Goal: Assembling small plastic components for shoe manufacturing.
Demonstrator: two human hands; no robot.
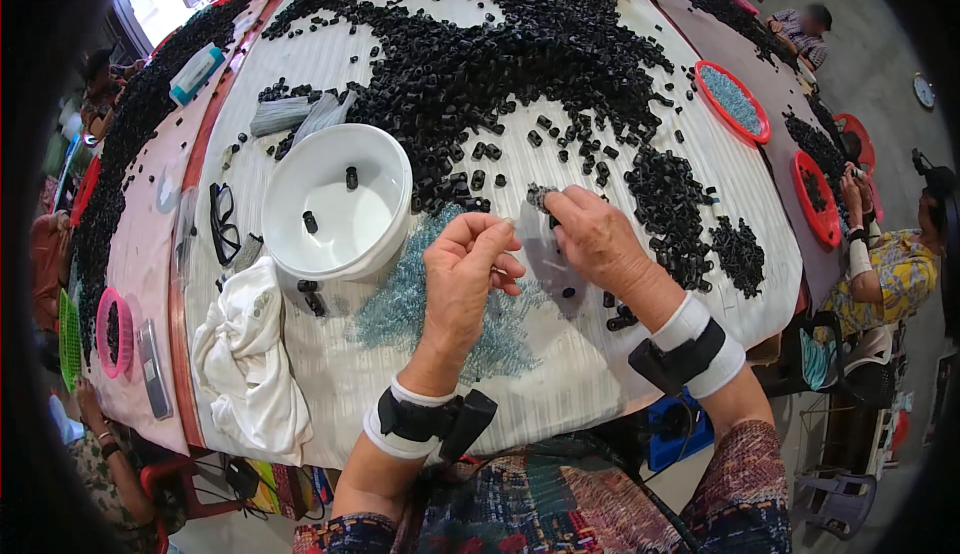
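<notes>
Above a heap of small pale blue translucent pieces [430, 289], my left hand [458, 279] is closed, thumb and index finger pinched together. Whatever is in that pinch is too small to make out. My right hand [600, 239] is closed too, its fingertips on a small dark grey piece [540, 196] at the near edge of the black parts. A large pile of short black cylindrical parts [510, 59] spreads beyond both hands. Left of my left hand stands a white bowl [283, 244] with two black parts lying in it.
Eyeglasses [223, 222] and a crumpled white cloth [250, 359] lie left of the bowl. Behind it are bundles of thin grey strips [280, 116]. A red tray of pale blue pieces [765, 134] sits far right. Other people work at both sides.
</notes>
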